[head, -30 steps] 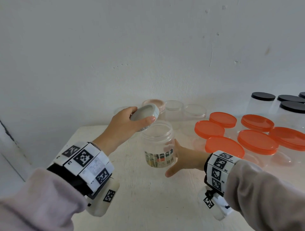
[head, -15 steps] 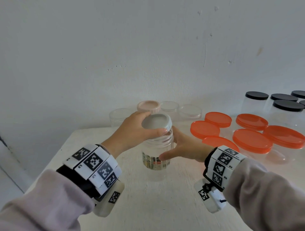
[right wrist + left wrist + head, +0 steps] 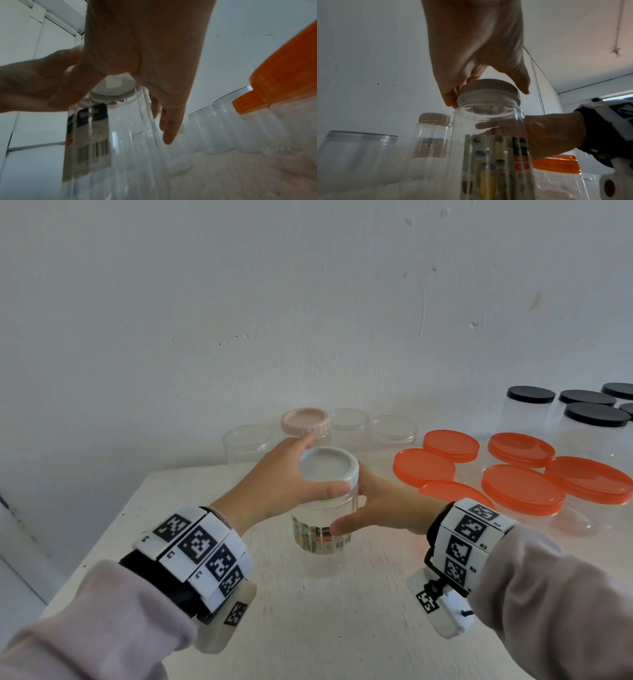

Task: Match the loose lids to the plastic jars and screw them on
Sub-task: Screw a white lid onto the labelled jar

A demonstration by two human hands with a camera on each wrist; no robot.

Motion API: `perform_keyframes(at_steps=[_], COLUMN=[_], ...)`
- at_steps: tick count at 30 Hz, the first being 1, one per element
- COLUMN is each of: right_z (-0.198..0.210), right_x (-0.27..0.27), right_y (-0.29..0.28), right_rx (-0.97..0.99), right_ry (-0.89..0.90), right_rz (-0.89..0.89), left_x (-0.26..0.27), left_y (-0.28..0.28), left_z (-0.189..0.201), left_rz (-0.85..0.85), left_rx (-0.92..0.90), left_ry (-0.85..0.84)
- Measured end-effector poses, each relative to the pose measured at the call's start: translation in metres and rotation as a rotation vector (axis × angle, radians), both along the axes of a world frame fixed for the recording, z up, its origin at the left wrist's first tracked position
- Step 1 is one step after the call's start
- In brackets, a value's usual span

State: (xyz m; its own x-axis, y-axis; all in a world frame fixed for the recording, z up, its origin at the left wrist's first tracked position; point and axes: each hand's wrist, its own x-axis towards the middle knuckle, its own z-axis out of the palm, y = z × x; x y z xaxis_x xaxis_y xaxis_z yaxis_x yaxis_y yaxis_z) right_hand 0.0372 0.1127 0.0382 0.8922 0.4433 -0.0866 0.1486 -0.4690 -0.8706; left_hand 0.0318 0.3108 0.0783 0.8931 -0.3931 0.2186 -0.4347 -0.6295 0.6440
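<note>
A clear ribbed plastic jar (image 3: pixel 322 539) with a printed label stands upright in the middle of the white table (image 3: pixel 308 628). A white lid (image 3: pixel 327 469) sits on its mouth. My left hand (image 3: pixel 284 484) grips the lid's rim from the left, thumb in front and fingers behind. My right hand (image 3: pixel 380 508) wraps the jar's body from the right, thumb across the front above the label. In the left wrist view the lid (image 3: pixel 488 90) sits over the jar's threads (image 3: pixel 488 104). In the right wrist view the jar (image 3: pixel 116 142) fills the centre under my right hand (image 3: pixel 137 81).
At the back stand a jar with a pale pink lid (image 3: pixel 306 421) and several open clear jars (image 3: pixel 349 422). To the right are several jars with orange lids (image 3: pixel 520 491), and black-lidded jars (image 3: pixel 531 405) behind them. The table's left edge runs near my left forearm.
My left hand brought the white lid down from above the open jar onto its mouth. My right hand moved up the jar's side. The view has come closer to the jar.
</note>
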Motion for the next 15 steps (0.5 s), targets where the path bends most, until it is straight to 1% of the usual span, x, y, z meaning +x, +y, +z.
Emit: perform_keyframes(at_steps=[3,5,7,11,15], right_z=[0.022,0.042,0.059,0.083,0.106], right_x=[-0.003,-0.003,-0.001,0.008,0.013], right_y=[-0.006,-0.007,-0.003,0.015,0.034], right_rx=[-0.030,-0.089,-0.173,-0.459,-0.735], right_ry=[-0.020,-0.096,-0.162,-0.188,-0.181], right_rz=[0.001,0.005,0.023,0.113,0.205], left_x=[-0.002,-0.002,-0.001,-0.007,-0.006], left_y=[0.013,0.023,0.028,0.024,0.017], left_z=[-0.003,-0.011,-0.021,-0.035,-0.044], left_rz=[-0.045,-0.054,-0.056,-0.150,-0.140], left_rx=[-0.110,-0.161,-0.188,-0.250,-0.352], left_ry=[0.149,0.249,0.302,0.363,0.365])
